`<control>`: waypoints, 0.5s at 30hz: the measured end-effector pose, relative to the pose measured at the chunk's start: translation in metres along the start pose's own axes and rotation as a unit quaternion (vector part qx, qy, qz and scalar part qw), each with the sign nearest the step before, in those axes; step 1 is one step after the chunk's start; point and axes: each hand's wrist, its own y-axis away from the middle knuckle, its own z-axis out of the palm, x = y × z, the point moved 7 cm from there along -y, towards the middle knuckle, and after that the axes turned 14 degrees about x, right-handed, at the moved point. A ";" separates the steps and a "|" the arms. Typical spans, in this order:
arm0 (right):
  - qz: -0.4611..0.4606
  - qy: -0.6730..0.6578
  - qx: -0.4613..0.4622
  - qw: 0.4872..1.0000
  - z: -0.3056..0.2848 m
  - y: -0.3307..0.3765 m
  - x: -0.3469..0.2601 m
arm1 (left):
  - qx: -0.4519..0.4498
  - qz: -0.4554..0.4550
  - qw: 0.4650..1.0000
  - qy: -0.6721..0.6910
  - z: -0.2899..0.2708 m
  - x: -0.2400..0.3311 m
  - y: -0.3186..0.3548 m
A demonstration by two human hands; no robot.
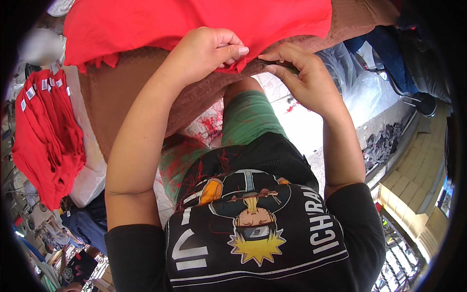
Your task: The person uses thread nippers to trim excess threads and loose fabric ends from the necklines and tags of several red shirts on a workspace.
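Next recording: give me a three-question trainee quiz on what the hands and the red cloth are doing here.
1. True or false: the left hand pinches the edge of the red fabric garment.
2. What does the right hand hold? A) a small dark tool B) a cup C) a brush
3. Where does the stack of folded red garments lie, to the person's left or right?

Key: 1 true; 2 A, a small dark tool, its kind too hidden to tell; 3 left, beside the brown woven cloth.
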 end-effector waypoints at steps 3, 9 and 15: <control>-0.034 0.048 0.002 0.998 0.003 -0.002 -0.007 | 0.006 0.000 1.000 0.001 0.000 0.001 0.001; -0.042 0.058 0.020 0.997 0.007 -0.007 -0.011 | 0.011 0.015 1.000 -0.020 0.000 0.005 0.002; -0.063 0.066 0.002 0.996 0.010 -0.008 -0.013 | 0.044 0.084 0.991 -0.094 0.001 0.015 0.003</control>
